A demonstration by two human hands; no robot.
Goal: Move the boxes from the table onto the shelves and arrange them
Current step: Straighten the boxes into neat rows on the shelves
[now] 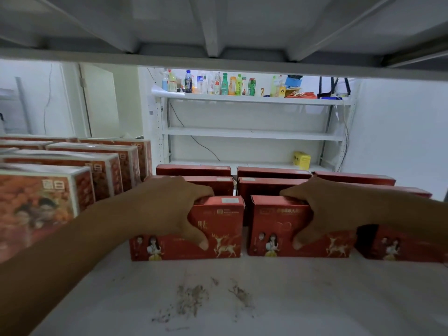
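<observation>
Both hands are holding boxes at mid-frame: my left hand (pixel 174 209) grips the top of an upright red box (pixel 223 221), thumb on its front, and my right hand (pixel 322 209) grips the neighbouring red box (pixel 271 221) likewise. They stand side by side on the scuffed white shelf (pixel 242 287). Behind them I see rows of red boxes (pixel 274 172), orange boxes (pixel 36 202) at left, and, far back, a rack (pixel 252 134) carrying bottles (pixel 225 84).

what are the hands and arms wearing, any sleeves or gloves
Nothing worn is visible. The left hand and right hand have no gloves or rings in view, and both forearms are uncovered to the frame edge: no sleeves, watch or bands.
</observation>
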